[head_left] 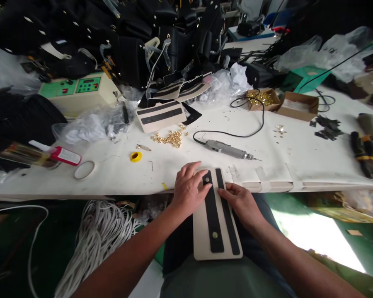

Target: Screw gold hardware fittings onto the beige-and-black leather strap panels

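Note:
A beige flat panel (200, 231) with two black strips lies across my lap, its far end against the table edge. Brass-coloured round studs sit near both ends of the left black strip (211, 207). My left hand (189, 188) rests on the panel's far left part, fingers apart, with thumb and forefinger on either side of the far stud (207, 179). My right hand (240, 203) grips the panel's right edge, thumb on top; its other fingers are partly hidden. Beyond them on the table lies a grey electric screwdriver (226, 149) with a black cord.
Small gold fittings (170, 138) lie loose beside more striped panels (161, 116). Behind are black bags (129, 62) and a green-topped machine (77, 93). Cardboard boxes (298, 106), cutting pliers (364, 155), yellow tape (136, 157) and a red-and-white bottle (65, 155) also stand or lie there.

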A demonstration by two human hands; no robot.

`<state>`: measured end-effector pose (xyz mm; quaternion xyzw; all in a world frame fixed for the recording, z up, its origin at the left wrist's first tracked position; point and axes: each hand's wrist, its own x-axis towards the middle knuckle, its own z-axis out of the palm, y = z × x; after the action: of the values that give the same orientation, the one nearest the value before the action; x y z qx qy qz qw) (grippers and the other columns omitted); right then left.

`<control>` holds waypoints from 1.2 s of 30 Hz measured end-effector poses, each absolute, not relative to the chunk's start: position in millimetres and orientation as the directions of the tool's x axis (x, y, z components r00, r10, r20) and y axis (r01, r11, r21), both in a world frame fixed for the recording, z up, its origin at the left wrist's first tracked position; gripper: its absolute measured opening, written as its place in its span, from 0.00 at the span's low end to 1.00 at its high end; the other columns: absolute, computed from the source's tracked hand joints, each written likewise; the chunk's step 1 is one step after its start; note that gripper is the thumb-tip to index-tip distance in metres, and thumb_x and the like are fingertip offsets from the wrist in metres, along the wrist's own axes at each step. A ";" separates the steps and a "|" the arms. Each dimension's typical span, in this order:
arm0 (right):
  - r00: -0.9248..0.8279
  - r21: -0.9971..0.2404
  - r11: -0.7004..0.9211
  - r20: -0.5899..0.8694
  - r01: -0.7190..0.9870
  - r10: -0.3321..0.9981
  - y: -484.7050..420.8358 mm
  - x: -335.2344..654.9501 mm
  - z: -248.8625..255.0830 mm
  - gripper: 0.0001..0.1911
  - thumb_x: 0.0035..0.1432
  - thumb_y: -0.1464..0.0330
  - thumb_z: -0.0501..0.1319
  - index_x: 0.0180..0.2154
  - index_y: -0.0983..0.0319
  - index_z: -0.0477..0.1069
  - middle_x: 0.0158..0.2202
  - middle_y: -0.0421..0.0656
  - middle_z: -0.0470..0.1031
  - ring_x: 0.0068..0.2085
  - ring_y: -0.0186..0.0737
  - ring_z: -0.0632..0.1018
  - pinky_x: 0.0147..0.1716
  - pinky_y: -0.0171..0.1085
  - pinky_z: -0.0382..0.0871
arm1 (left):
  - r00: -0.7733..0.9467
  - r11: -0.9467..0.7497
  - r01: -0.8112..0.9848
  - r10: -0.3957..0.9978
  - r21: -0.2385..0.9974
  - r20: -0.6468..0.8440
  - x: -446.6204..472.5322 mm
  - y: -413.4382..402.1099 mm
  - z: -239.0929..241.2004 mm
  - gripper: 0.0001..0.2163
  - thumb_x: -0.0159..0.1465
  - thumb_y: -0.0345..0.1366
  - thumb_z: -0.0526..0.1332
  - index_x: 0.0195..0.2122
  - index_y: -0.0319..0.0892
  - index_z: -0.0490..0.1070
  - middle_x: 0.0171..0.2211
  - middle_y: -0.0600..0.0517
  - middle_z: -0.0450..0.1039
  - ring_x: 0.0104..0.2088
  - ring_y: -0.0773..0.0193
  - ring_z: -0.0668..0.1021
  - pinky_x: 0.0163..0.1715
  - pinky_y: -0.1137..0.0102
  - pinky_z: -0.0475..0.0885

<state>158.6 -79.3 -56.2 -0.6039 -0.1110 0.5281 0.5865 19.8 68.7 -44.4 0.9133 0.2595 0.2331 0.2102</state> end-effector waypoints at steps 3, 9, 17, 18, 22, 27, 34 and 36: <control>0.429 -0.858 -0.333 -0.490 -0.390 0.759 -81.3 162.1 -56.0 0.21 0.54 0.49 0.74 0.38 0.58 0.81 0.30 0.42 0.82 0.30 0.47 0.81 0.31 0.43 0.74 | 0.807 -0.793 0.311 0.511 0.525 0.294 20.4 74.8 -52.6 0.12 0.66 0.38 0.70 0.51 0.49 0.79 0.59 0.49 0.78 0.62 0.50 0.75 0.62 0.53 0.69; 0.635 -0.834 -0.454 -0.172 0.312 0.753 -78.4 206.8 -29.8 0.19 0.62 0.47 0.67 0.36 0.55 0.82 0.34 0.43 0.84 0.34 0.50 0.81 0.35 0.45 0.72 | 0.779 -0.746 0.318 0.557 0.585 0.287 22.7 79.2 -63.5 0.14 0.62 0.37 0.75 0.49 0.50 0.81 0.56 0.51 0.82 0.60 0.50 0.76 0.60 0.52 0.69; 0.471 -0.274 -0.432 0.092 0.859 0.877 18.3 258.3 -23.5 0.28 0.62 0.52 0.68 0.59 0.58 0.76 0.58 0.52 0.79 0.57 0.61 0.77 0.53 0.53 0.72 | 0.764 -0.710 0.318 0.585 0.629 0.274 19.3 79.5 -66.7 0.17 0.60 0.37 0.76 0.50 0.50 0.81 0.55 0.51 0.82 0.60 0.49 0.76 0.60 0.52 0.69; 0.464 -0.225 -0.439 0.068 0.870 0.883 25.8 260.6 -27.9 0.29 0.63 0.51 0.67 0.60 0.58 0.75 0.58 0.53 0.78 0.57 0.61 0.77 0.53 0.53 0.72 | 0.763 -0.708 0.316 0.585 0.631 0.274 18.9 79.7 -67.5 0.17 0.60 0.37 0.76 0.50 0.50 0.81 0.55 0.51 0.83 0.60 0.49 0.76 0.60 0.52 0.68; 0.448 -0.143 -0.437 0.054 0.888 0.892 34.3 269.4 -40.2 0.27 0.67 0.49 0.63 0.60 0.56 0.74 0.57 0.51 0.78 0.58 0.59 0.76 0.46 0.48 0.73 | 0.760 -0.696 0.326 0.595 0.640 0.260 18.9 80.9 -69.7 0.16 0.60 0.39 0.76 0.49 0.51 0.81 0.55 0.52 0.83 0.60 0.48 0.76 0.60 0.51 0.68; 0.439 -0.181 -0.426 0.043 0.887 0.897 31.1 286.3 -45.3 0.25 0.69 0.49 0.61 0.59 0.53 0.75 0.54 0.50 0.79 0.52 0.57 0.80 0.41 0.45 0.71 | 0.763 -0.688 0.332 0.598 0.646 0.245 19.2 81.7 -68.2 0.16 0.60 0.40 0.76 0.49 0.51 0.82 0.55 0.52 0.83 0.61 0.47 0.76 0.60 0.51 0.68; 0.463 -0.713 -0.305 0.030 0.631 0.886 12.8 292.2 -24.1 0.29 0.69 0.45 0.58 0.57 0.59 0.74 0.43 0.47 0.81 0.42 0.49 0.83 0.40 0.42 0.75 | 0.775 -0.698 0.338 0.587 0.631 0.234 19.3 82.6 -62.6 0.16 0.59 0.38 0.77 0.49 0.51 0.81 0.54 0.52 0.83 0.60 0.48 0.76 0.58 0.52 0.68; 0.492 -0.879 -0.265 -0.041 0.395 0.870 1.8 284.6 -10.8 0.33 0.66 0.40 0.59 0.55 0.60 0.73 0.34 0.43 0.79 0.34 0.45 0.82 0.33 0.39 0.74 | 0.794 -0.722 0.329 0.561 0.609 0.236 20.5 85.1 -60.8 0.16 0.59 0.38 0.77 0.48 0.50 0.81 0.54 0.52 0.83 0.59 0.49 0.77 0.56 0.53 0.69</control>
<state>284.6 1.8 -10.8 -0.7468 -0.4236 0.2733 0.4338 20.5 85.1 -60.8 0.9045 0.2459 0.2067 0.2804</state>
